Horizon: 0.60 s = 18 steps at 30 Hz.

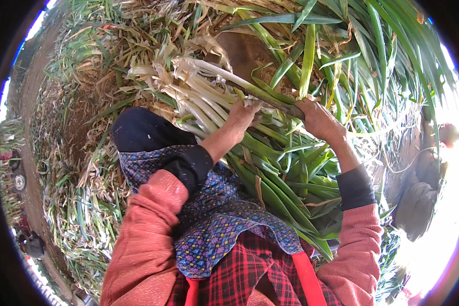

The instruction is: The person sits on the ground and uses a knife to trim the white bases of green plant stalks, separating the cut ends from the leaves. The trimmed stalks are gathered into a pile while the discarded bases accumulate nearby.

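My right hand (319,119) is closed around the green part of a long Welsh onion (229,76). Its white root end points up and left, and brownish outer skin clings along the stalk. Just below that stalk is my left hand (243,116), fingers curled; whether they pinch a strip of its skin cannot be made out. Beneath both hands, a bundle of Welsh onions (204,103) lies across my lap, white ends at upper left. Their broad green leaves (279,191) spread toward the lower right, over a flowered apron (222,233).
More long-leaved onions (371,69) are heaped at the upper right. Stripped leaves and dry skins (91,160) cover the ground on the left, around a patch of bare soil (244,53). A dirt track (38,153) runs along the far left. A grey object (417,206) stands at right.
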Available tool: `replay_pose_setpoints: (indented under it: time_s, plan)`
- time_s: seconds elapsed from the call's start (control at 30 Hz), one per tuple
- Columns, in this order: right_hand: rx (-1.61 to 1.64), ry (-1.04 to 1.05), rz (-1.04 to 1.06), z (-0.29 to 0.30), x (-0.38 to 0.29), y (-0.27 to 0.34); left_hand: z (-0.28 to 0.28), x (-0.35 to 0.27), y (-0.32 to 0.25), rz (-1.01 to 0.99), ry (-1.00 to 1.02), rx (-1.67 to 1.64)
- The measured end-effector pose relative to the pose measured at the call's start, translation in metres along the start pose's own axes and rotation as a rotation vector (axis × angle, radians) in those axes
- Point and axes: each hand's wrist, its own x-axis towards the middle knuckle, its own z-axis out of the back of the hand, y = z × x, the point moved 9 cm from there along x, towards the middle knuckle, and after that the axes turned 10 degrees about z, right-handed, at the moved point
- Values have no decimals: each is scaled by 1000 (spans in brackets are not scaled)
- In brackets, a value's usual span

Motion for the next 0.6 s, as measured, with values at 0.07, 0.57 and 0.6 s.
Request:
replay_pose_setpoints:
  time_s: [0.07,0.57,0.6]
  plan:
    - [46,55,29,1,13,4,-2,16,3,-46,-79,-138]
    - [-141,94,44,38,94,62,-69,-2,5,-19,78,-289]
    - [-154,90,60,43,93,67,-82,-11,10,7,133,-361]
